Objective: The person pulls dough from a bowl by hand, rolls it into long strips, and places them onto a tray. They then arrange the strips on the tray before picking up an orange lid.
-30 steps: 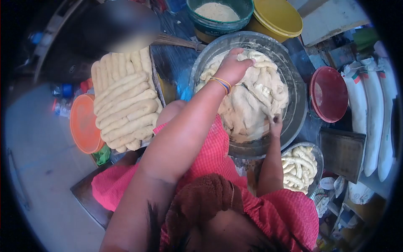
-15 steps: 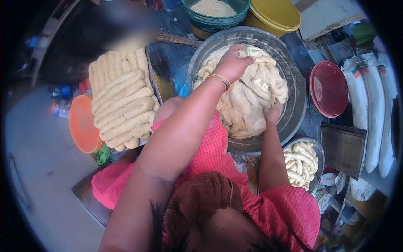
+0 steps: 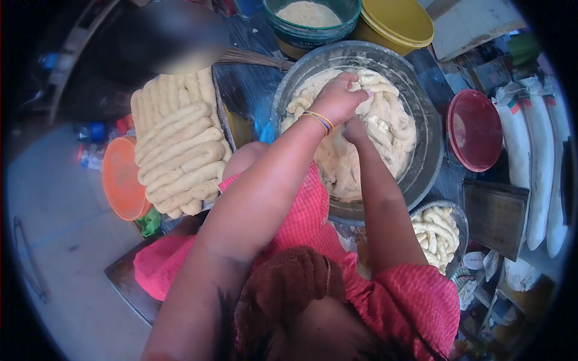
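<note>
A large mass of pale dough fills much of a wide dark basin. My left hand, with thin bands at its wrist, curls over the dough toward the far side, thumb pointing right. Just below it, my right hand presses into the middle of the dough; its fingers are mostly hidden but look closed on it. The two hands are close together. The dough is folded and lumpy on the right, smoother at the near side.
At left, rows of dough ropes lie stacked on a board near an orange lid. A smaller bowl of dough twists stands at lower right. Around the basin are a red lid, a yellow bucket and a green tub of flour.
My right hand has moved from the basin's right side up and left into the dough's middle, beside my left hand. My left hand has shifted slightly right and down.
</note>
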Motion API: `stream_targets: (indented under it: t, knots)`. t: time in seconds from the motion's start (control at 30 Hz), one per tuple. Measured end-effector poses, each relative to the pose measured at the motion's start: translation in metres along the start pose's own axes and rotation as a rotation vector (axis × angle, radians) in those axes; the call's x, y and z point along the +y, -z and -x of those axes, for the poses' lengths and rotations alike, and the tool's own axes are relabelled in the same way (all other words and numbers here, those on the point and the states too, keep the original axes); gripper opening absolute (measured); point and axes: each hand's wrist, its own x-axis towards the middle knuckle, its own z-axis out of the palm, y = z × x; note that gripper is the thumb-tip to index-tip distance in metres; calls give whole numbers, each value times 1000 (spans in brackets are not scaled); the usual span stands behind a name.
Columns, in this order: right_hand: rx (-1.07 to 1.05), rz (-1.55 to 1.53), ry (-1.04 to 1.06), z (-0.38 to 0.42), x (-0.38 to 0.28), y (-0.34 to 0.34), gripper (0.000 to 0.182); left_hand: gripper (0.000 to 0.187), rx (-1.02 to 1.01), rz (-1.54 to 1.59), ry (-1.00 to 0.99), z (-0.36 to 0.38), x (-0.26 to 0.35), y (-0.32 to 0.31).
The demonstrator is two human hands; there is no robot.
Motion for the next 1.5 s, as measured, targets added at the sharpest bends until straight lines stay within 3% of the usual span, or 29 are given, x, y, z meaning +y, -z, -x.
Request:
stream_targets:
  t: [0.07,0.37,0.5,0.57,0.6,0.67,0.77,0.87,0.97,1.03,1.07,1.13,1.23,1.33,1.4,1.43,1.47,1.5]
  knots:
    - [-164,40,-108,2,-23,38,41,58,5,-2,11,-1,0,5]
    - [-9,166,-57,38,-17,19,41,56,23,-77,-25,1,-2,6]
    - [-72,194,-53,65,-20,31,41,55,-19,-119,-36,3,1,6]
    - [194,148,201,85,-5,23,41,55,-29,-137,-32,4,3,7]
    - [194,150,202,91,-1,28,41,55,-32,-159,-50,3,1,7]
    - [-74,-259,212,103,8,43,35,55,-35,-180,-68,2,0,7]
    - [-129,-513,46,128,9,69,33,54,-65,-151,-50,4,2,6]
    - [-125,-633,0,158,14,69,28,52,-99,-147,-3,9,6,7]
    - [-101,-804,-63,186,-9,100,22,53,-198,-356,-57,10,-3,3]
    - [-85,-832,-103,194,-16,121,24,52,-459,-603,-79,13,-6,0]
    - [-12,-1040,-122,196,-17,128,24,59,-575,-615,-21,18,0,-2]
    - [104,-1340,-170,195,-35,155,17,63,-680,-647,-17,20,-10,-13]
    - [214,-1380,-89,187,-42,185,18,76,-838,-678,-15,29,-9,-28]
    - [288,-1383,43,182,-50,202,19,69,-893,-598,-74,33,-9,-36]
    - [282,-1335,20,179,-51,207,20,51,-963,-502,31,33,-6,-39]
    - [277,-1286,4,176,-50,208,21,51,-965,-500,34,30,-8,-39]
    - [173,-1385,20,171,-33,197,37,41,-909,-608,41,25,-11,-37]
    - [175,-1385,21,163,-25,186,37,33,-850,-716,45,22,-11,-36]
